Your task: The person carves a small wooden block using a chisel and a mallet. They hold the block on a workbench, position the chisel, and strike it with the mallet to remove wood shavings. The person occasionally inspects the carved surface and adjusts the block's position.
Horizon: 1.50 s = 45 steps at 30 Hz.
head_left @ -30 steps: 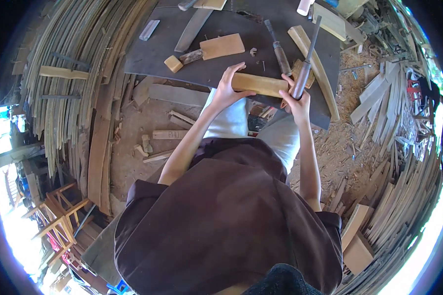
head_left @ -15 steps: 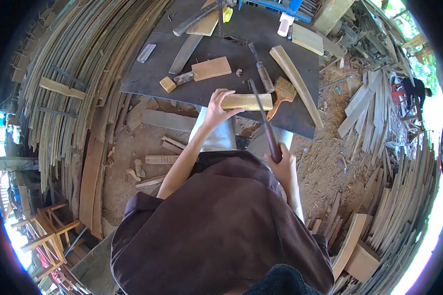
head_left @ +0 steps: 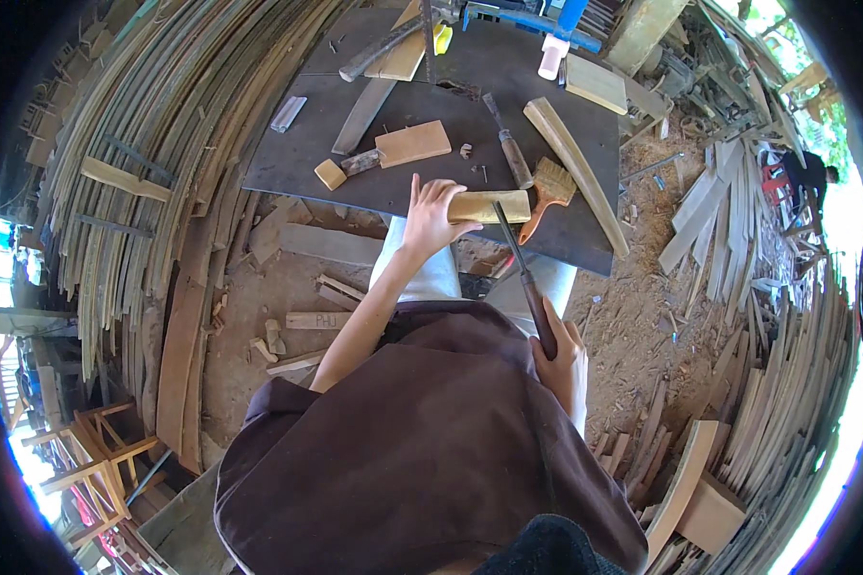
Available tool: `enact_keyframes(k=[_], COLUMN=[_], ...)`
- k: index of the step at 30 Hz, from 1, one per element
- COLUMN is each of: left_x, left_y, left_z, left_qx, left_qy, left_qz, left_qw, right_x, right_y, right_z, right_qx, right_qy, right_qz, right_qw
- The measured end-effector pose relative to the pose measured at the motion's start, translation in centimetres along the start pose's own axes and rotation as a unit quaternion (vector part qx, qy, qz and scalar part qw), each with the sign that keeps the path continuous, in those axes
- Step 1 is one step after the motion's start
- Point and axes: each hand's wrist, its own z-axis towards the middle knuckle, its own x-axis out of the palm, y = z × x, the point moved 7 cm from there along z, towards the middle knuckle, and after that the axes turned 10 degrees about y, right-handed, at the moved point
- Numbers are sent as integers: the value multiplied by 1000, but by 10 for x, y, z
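A dark table (head_left: 422,107) stands before the worker, a long wooden strip (head_left: 575,172) along its right side. The right hand (head_left: 564,360) wraps a slim tool's (head_left: 535,295) brown handle, its tip across the wooden block (head_left: 475,205) over the near edge; the left hand (head_left: 433,222) pinches the block's left end.
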Motion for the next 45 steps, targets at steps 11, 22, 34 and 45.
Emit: enact_keyframes(k=[11, 22, 34, 45], left_x=[17, 21, 22, 23], left_y=[-18, -20, -23, -20], left_z=[7, 7, 8, 4], left_qx=[17, 0, -21, -26], left_qy=[-3, -50, -46, -41], left_qz=[75, 137, 136, 141], left_qw=[997, 989, 989, 989], right_x=[-24, -12, -20, -47], right_y=[16, 25, 13, -48], right_z=[-18, 1, -16, 30], right_qx=[-66, -78, -79, -72], right_qy=[-78, -120, -146, -264], right_qz=[-5, -115, -61, -48], right_qw=[995, 983, 984, 961])
